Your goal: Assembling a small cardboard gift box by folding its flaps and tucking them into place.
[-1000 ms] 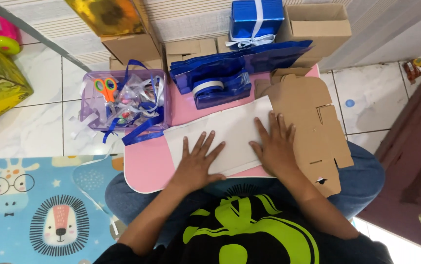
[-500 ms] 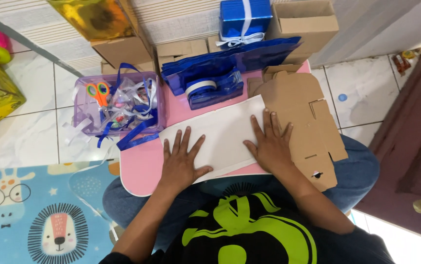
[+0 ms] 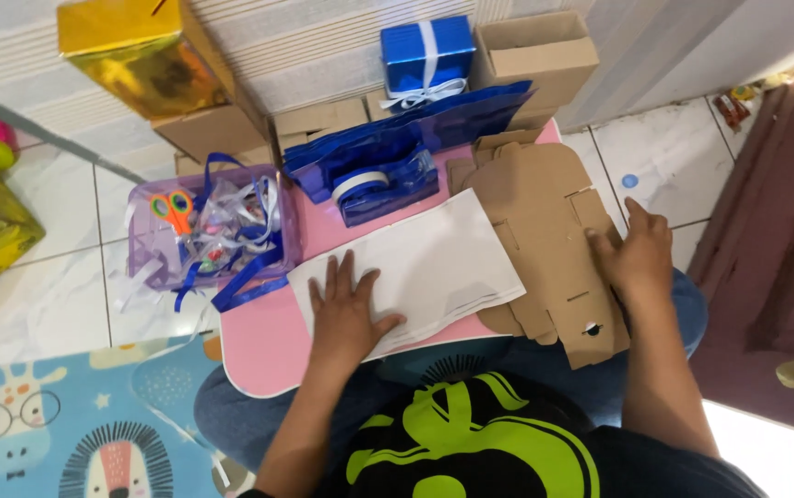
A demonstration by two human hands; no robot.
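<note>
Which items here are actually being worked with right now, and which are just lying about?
In hand:
- left hand pressing flat on the white paper sheet
- right hand on the flattened cardboard box

Lying about:
- orange scissors in the purple ribbon tub
- blue tape dispenser
- blue gift box
- gold box

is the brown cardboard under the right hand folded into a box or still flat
Flat. The cardboard lies spread on the pink table, its flaps and cut slots showing, with the right hand resting on its edge.
</note>
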